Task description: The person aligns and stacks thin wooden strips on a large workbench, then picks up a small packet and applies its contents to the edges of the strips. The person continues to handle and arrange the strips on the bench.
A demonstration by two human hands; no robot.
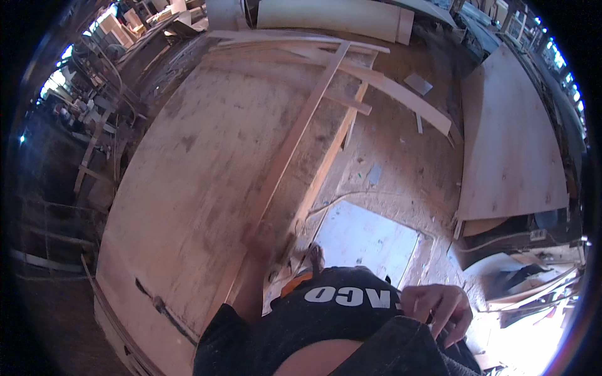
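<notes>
A long, narrow wooden strip [295,141] runs lengthwise over a large pale wooden board on a workbench [182,163]. My left hand [258,241] is on the near part of this strip, its fingers smeared by motion, so their grip does not show. Close to my dark shirt, on the right, is my right hand [442,310]. Its fingers are loosely bent and apart, with nothing visible in them. A dark, slim tool or strap [164,310] lies on the board, left of my left forearm.
Several thin wooden strips [269,50] lie across the bench's far end, and a curved one [411,103] juts out to the right. A pale sheet [367,241] lies on the floor beside the bench. Large plywood panels [511,144] stand at the right. Scraps litter the floor.
</notes>
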